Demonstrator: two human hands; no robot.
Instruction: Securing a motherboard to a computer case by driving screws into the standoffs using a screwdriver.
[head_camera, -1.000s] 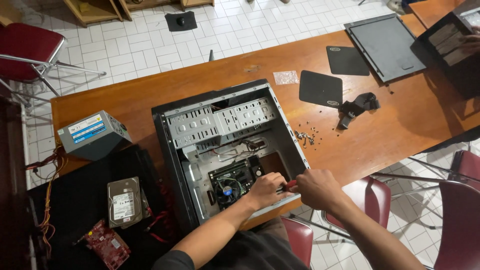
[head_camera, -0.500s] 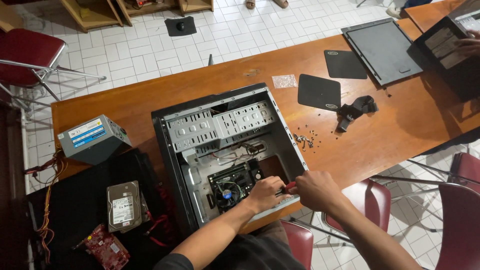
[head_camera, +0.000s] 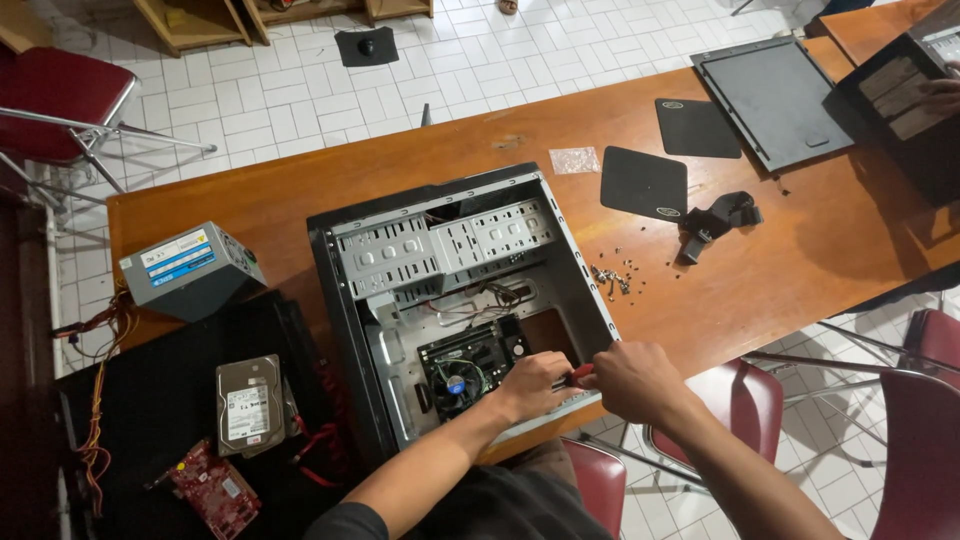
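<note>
An open grey computer case (head_camera: 345, 300) lies flat on the wooden table (head_camera: 800, 270). Inside it sit a green motherboard (head_camera: 470, 350) with a round cooler fan (head_camera: 455, 383). My left hand (head_camera: 530, 385) rests inside the case at the board's near right corner, fingers curled. My right hand (head_camera: 635, 378) is closed on a red-handled screwdriver (head_camera: 580, 375) just beside it, at the case's near edge. The tool's tip is hidden behind my left hand.
A power supply (head_camera: 190, 270), a hard drive (head_camera: 250, 400) and a red circuit card (head_camera: 215, 488) lie at the left. Several loose screws (head_camera: 612, 280), two black pads (head_camera: 645, 182) and a side panel (head_camera: 775, 100) lie at the right. Another person's hand (head_camera: 940, 95) touches a second case. Red chairs (head_camera: 920, 440) stand nearby.
Both hands stay at the near right corner of the case with only slight shifts. The view has moved a little.
</note>
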